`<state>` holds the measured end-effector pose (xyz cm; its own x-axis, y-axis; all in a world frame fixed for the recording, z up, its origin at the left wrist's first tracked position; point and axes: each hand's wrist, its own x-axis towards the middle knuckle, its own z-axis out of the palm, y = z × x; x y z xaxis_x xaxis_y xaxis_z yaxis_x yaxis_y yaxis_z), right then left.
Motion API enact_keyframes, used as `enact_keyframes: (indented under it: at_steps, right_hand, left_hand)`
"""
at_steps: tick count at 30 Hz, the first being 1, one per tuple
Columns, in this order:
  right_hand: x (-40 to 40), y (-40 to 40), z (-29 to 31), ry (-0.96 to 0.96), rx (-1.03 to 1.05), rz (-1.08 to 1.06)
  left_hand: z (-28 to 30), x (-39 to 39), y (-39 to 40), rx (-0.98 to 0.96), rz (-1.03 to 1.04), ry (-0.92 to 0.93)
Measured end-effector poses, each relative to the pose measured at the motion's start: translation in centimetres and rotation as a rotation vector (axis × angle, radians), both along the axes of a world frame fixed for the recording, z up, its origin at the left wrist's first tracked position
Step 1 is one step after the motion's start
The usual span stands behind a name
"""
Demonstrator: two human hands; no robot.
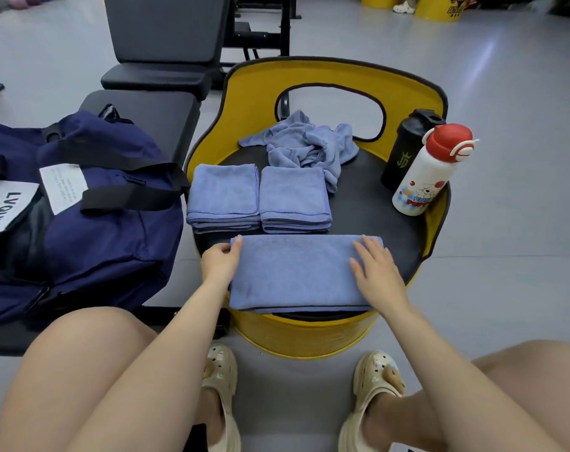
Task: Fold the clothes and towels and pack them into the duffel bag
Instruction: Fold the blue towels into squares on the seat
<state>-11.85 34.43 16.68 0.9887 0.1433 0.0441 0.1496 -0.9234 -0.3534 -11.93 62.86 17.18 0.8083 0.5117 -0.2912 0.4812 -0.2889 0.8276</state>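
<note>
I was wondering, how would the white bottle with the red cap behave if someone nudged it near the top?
The white bottle is tall and narrow and seems to lean toward the black shaker, so it would probably tip rather than slide. Being round, it may then roll on the black seat. Its smooth side looks somewhat slippery.

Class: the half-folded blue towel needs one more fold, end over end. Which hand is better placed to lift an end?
Left, probably. The left hand already pinches the half-folded towel's left edge, while the right hand lies flat on top, suited to hold it down.
</note>
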Motion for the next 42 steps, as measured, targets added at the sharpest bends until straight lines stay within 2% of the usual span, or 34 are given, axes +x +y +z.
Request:
enact_keyframes:
  at_steps: [3,11,12,14,16,18,20,22,25,34,42]
  right_hand:
    - [0.1,0.6,-1.3,0.119,-0.106,0.028]
    - [1.8,1.2,-1.8,0.109,-0.180,0.001]
    - [1.8,1.2,-1.7,0.106,-0.177,0.002]
    - [1.7,1.3,-1.5,0.059,-0.135,-0.019]
    - [1.8,2.1,-1.4,-0.068,-0.034,-0.040]
    - [2.1,3.5,-1.3,-0.112,0.048,0.012]
    - [2.2,5.3,-1.4,-0.089,0.049,0.132]
    - [1.7,6.5,-1.9,-0.041,-0.033,0.228]
    - [1.4,6.6,-2.6,0.009,-0.132,0.196]
    - [1.3,2.8,-2.5,0.046,-0.171,-0.006]
    - [0.4,1.6,-2.9,0.085,-0.121,-0.050]
  left_hand:
    - [-0.3,1.2,0.0,0.012,0.028,0.015]
    - [0.1,2.8,-0.3,0.044,0.115,-0.099]
    - [0.0,2.5,-0.4,0.080,0.122,-0.109]
    - [-0.3,1.4,-0.9,0.384,0.090,-0.128]
    - [-0.5,0.7,-2.4,0.689,-0.043,-0.262]
    - [-0.5,0.8,-4.6,0.809,-0.303,-0.481]
    - [-1.2,1.0,-6.5,0.862,-0.542,-0.550]
    - [-2.0,0.7,-7.6,0.923,-0.701,-0.387]
    - [-3.1,-0.4,-7.7,0.888,-0.800,-0.165]
    - [-2.9,-0.8,-5.8,0.893,-0.683,0.002]
    - [-3.0,-2.3,-3.9,0.864,-0.649,0.003]
